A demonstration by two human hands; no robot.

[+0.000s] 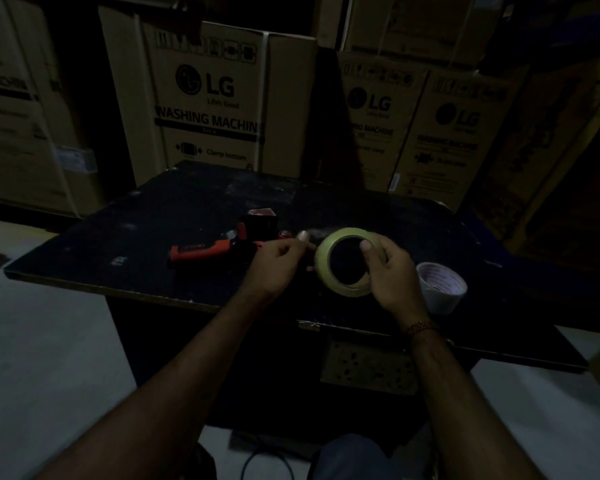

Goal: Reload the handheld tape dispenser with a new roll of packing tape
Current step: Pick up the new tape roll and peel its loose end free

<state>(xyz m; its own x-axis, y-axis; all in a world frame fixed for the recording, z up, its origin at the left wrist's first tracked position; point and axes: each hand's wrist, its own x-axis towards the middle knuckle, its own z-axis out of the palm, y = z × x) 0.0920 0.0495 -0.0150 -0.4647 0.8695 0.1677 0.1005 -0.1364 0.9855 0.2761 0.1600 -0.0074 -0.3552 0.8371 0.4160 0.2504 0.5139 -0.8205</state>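
Observation:
A yellowish roll of packing tape (326, 261) is held up on edge above the dark table (118, 237), its hole facing me. My right hand (392, 275) grips it, thumb inside the core. My left hand (278, 261) is just left of the roll with fingers pinched at the roll's edge; whether it holds the tape end is too dark and blurred to tell. The red and black handheld tape dispenser (215, 249) lies on the table behind my left hand, handle pointing left.
A white, nearly empty tape core (440, 285) stands on the table right of my right hand. Large cardboard washing-machine boxes (205, 98) are stacked behind the table. A pale floor (49, 358) lies on both sides. The scene is dim.

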